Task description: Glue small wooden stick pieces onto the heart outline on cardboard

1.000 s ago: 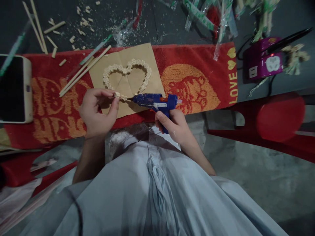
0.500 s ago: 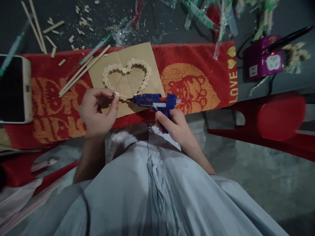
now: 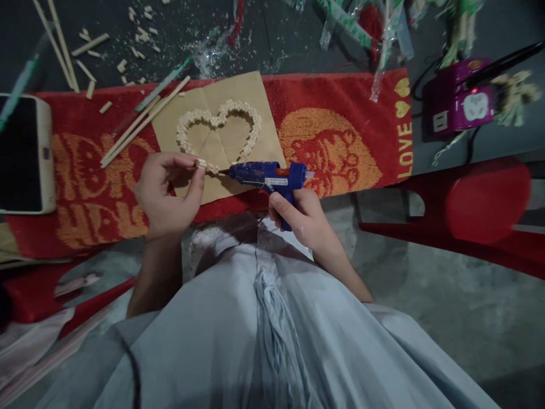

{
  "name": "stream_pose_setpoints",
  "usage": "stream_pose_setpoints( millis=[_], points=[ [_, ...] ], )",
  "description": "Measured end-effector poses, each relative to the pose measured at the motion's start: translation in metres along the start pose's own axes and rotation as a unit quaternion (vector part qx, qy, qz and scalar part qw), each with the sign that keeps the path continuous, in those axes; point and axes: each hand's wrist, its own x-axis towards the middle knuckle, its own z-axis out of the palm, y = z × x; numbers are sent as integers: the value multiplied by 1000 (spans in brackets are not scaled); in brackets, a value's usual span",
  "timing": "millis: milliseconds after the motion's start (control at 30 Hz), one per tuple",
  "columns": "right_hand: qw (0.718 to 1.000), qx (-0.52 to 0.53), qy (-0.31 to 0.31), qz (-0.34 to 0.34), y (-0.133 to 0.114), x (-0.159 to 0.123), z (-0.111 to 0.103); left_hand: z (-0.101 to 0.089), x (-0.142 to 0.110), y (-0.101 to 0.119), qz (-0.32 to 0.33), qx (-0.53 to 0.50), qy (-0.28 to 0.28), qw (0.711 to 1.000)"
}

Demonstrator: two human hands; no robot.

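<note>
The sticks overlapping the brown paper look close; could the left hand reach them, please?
Probably yes: the sticks lie just beyond the left hand with nothing between, though it pinches a pale piece.

Looks like somebody's home to me, set up as a casual craft spot rather than a proper workshop, though I can't tell which room. The dark desk [image 3: 293, 51] has a red and orange towel [image 3: 293, 91] with "LOVE" on it spread along the near edge like a work mat. There's a blue glue gun [image 3: 255, 173] in use over a heart made of stick bits [image 3: 187, 117], chopsticks [image 3: 149, 119] lying left of it, chopped offcuts and crumbs far left, and torn plastic wrappers [image 3: 347, 23] far right. A phone or tablet [image 3: 19, 153] sits at left, a purple box [image 3: 457, 102] at right. Red plastic seats [image 3: 487, 199] on both sides, floor [image 3: 447, 307] looks like bare grey concrete
</note>
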Motion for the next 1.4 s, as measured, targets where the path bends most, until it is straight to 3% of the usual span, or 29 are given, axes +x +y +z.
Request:
stream_pose_setpoints(
  millis=[567,700,800,867,933,1067,1133,1200,1267,1400],
  points=[
    [999,36,5,-10,2,-4,-2,0,0,-1,0,-1,1,1000],
    [995,65,45,-63,7,-10,-18,0,-1,-2,-8,-14,-1,1000],
    [986,-9,105,-127,11,-9,-40,0,-1,0,-9,-22,4,1000],
    [963,-133,170,-160,11,-5,-54,-1,0,2,-8,-17,6,1000],
    [919,-282,209,-180,8,3,-64,-3,0,3,-9,-5,4,1000],
    [817,-506,222,-167,-1,23,-73,-5,0,5,-21,-6,-6,1000],
    [787,-554,222,-156,-6,28,-71,-6,0,8,-18,-37,-9,999],
    [782,-559,218,-171,-15,28,-67,-7,1,13,-20,-75,-19,997],
    [800,-526,187,-218,-27,24,-59,-10,2,20,-49,-102,-43,993],
    [846,-405,2,-345,-56,21,-36,-17,7,33,-105,-175,-122,971]
  ],
)
